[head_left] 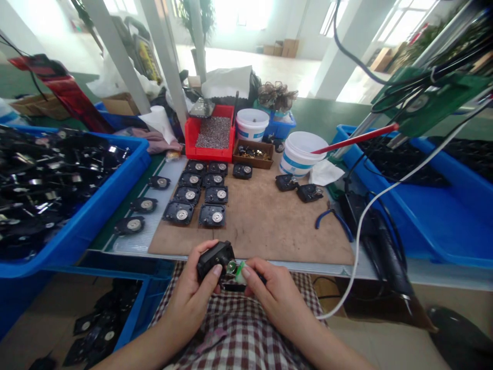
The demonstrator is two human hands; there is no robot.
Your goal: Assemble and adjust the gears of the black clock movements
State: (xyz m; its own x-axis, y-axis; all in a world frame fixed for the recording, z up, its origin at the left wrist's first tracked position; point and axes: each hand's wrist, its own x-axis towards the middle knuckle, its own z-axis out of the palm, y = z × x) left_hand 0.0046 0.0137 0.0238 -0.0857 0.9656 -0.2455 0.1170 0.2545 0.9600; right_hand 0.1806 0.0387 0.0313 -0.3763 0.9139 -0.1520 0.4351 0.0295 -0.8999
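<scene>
My left hand (192, 290) is closed around a small black plastic part (214, 258), held just below the near edge of the brown board (269, 221). My right hand (275, 293) pinches a small green-and-silver piece (235, 267) against the right side of that part. Both hands hover over my checked lap. On the board ahead lie several black parts with round silver centres (200, 198), set in rows. Two more black parts (300, 188) lie to the right of them.
A large blue bin of black parts (57, 190) fills the left; another blue bin (431, 205) is on the right. A red tray of small screws (211, 134), a brown box (252, 153), two white buckets (300, 151) and blue-handled pliers (333, 218) stand beyond. A white cable (370, 216) hangs right.
</scene>
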